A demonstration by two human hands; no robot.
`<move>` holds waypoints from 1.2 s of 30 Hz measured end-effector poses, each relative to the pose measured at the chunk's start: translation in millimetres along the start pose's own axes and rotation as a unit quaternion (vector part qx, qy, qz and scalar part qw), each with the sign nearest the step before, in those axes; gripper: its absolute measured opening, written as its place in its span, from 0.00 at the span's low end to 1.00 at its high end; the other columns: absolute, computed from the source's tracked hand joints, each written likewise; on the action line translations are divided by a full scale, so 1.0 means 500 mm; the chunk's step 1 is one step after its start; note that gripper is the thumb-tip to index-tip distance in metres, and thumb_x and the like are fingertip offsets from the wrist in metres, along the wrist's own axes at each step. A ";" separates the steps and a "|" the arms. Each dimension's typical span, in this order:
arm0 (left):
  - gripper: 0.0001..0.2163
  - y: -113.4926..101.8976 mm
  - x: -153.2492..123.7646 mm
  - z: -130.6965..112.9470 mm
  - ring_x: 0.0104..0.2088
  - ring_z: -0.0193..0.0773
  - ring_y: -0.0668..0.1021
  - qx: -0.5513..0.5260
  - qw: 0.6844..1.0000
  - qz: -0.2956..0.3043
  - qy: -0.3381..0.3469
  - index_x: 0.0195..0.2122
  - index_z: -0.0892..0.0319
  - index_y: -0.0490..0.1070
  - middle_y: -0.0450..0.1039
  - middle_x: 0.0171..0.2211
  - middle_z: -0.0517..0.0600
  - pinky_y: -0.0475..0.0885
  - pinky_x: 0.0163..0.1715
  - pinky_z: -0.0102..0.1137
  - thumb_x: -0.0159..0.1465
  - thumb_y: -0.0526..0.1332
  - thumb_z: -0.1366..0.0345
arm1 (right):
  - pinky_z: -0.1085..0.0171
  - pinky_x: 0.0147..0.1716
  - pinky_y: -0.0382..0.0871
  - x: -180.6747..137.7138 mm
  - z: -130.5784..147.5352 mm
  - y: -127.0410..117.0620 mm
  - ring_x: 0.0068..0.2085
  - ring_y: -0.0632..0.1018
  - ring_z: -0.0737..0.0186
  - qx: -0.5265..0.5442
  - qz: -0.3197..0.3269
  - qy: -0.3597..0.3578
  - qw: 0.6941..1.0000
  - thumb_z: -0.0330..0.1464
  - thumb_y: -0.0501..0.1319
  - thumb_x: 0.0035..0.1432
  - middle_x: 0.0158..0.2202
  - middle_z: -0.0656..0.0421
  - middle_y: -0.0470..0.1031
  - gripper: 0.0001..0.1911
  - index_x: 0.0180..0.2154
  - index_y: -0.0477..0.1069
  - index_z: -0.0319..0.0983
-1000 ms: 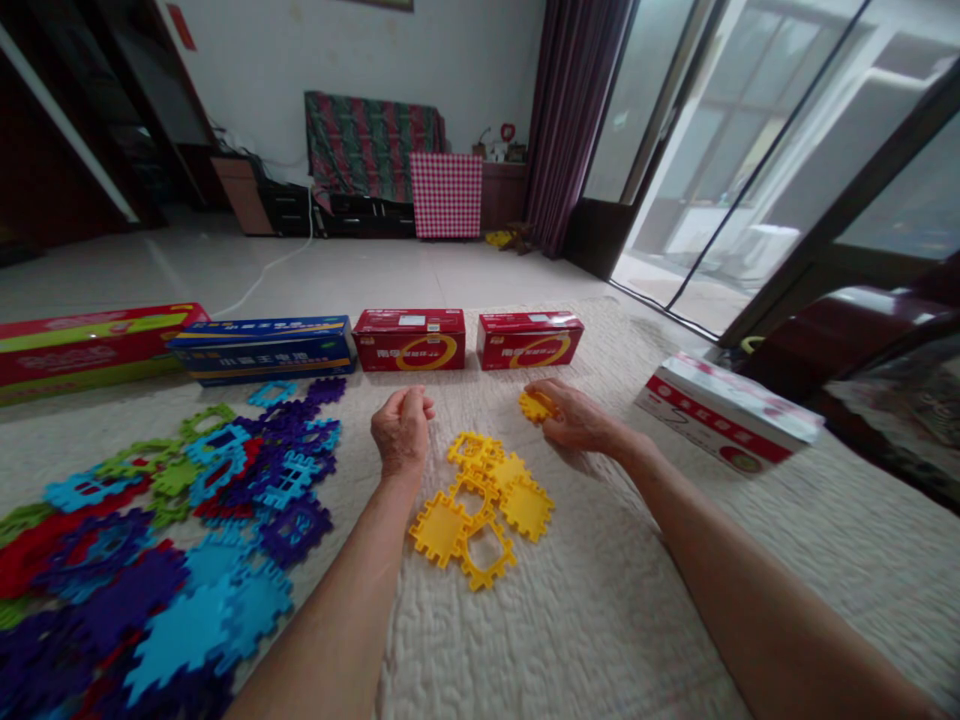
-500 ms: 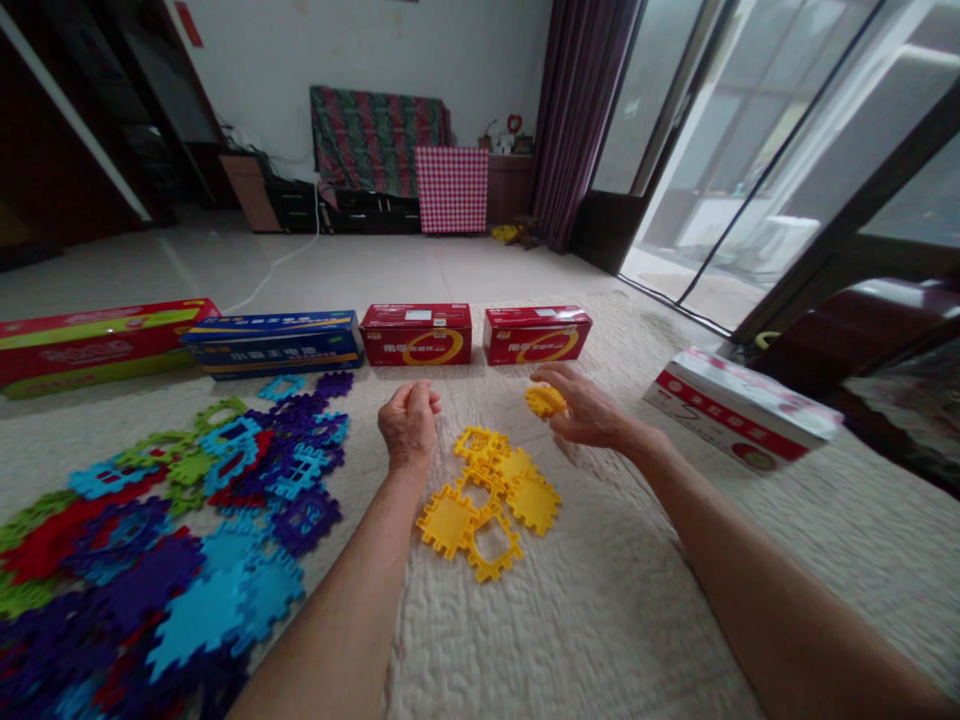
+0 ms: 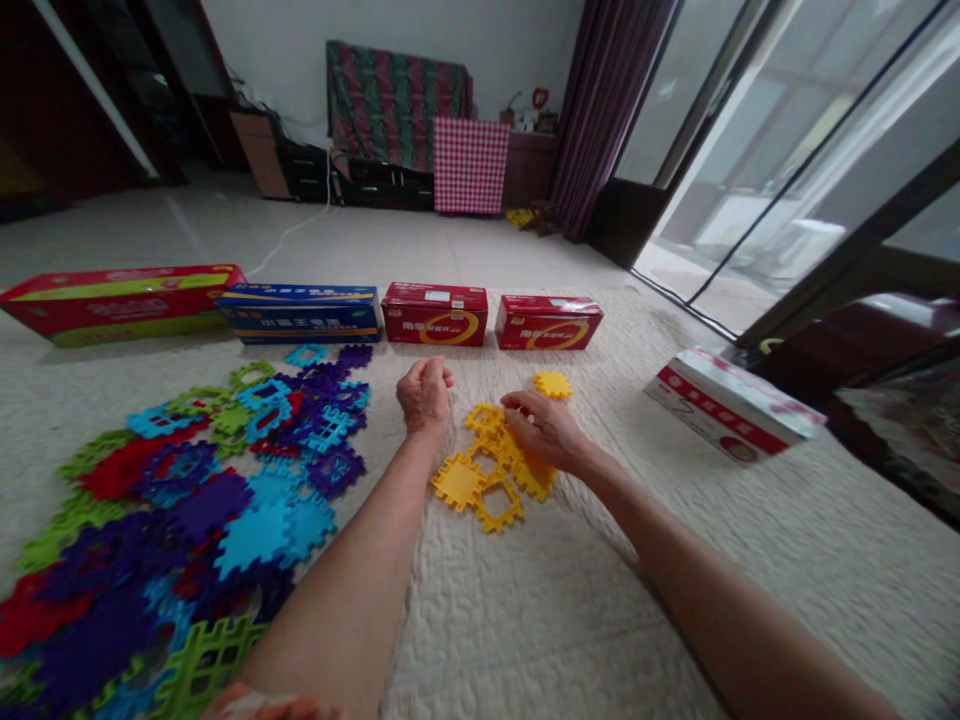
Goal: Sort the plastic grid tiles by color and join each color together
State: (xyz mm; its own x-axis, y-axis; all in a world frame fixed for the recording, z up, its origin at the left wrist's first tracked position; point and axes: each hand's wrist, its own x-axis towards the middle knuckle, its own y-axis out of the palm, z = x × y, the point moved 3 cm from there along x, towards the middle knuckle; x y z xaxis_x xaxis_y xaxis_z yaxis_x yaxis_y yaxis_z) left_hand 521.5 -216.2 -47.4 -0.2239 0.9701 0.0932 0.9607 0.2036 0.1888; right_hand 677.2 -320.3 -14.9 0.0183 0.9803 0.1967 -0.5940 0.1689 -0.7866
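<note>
My right hand (image 3: 546,428) is over the far right part of a small pile of yellow interlocking plastic tiles (image 3: 459,481). Its fingers are bent, thumb and fingertips slightly apart, touching or just above the tiles beneath; the palm hides some of them. Some tiles are solid squares, others have an open middle. One solid yellow tile (image 3: 553,384) lies by itself on the quilted mat just beyond this hand. Left of the pile, my left hand (image 3: 425,395) rests closed in a fist. Whatever its fingers may hold is hidden.
A wide heap of purple, blue, green and red tiles (image 3: 255,525) covers the left side. Behind stand a red-green box (image 3: 135,305), a blue box (image 3: 304,318) and two red boxes (image 3: 435,318). A white-red box (image 3: 731,405) stands right. Something orange-brown shows at the bottom edge.
My right hand has let go of the yellow tile, which now lies on the mat, and has moved left and nearer, over the pile. The left hand stays closed. The view has shifted.
</note>
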 end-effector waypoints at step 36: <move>0.12 -0.078 -0.055 -0.016 0.24 0.32 0.75 0.101 0.992 0.079 0.001 0.32 0.62 0.74 0.73 0.26 0.49 0.67 0.22 0.26 0.53 0.53 0.68 | 0.60 0.37 0.71 -0.136 0.010 0.014 0.34 0.75 0.61 0.161 -0.177 -0.023 0.971 0.30 0.55 0.53 0.36 0.55 0.76 0.11 0.36 0.73 0.38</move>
State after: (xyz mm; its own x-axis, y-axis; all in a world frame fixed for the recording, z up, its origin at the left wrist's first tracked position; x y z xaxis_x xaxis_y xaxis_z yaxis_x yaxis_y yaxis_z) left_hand 489.0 -252.0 -49.5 -0.0675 0.9919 0.1078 0.9971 0.0708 -0.0272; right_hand 667.9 -386.3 -30.7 0.2349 0.8597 0.4536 -0.7779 0.4461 -0.4426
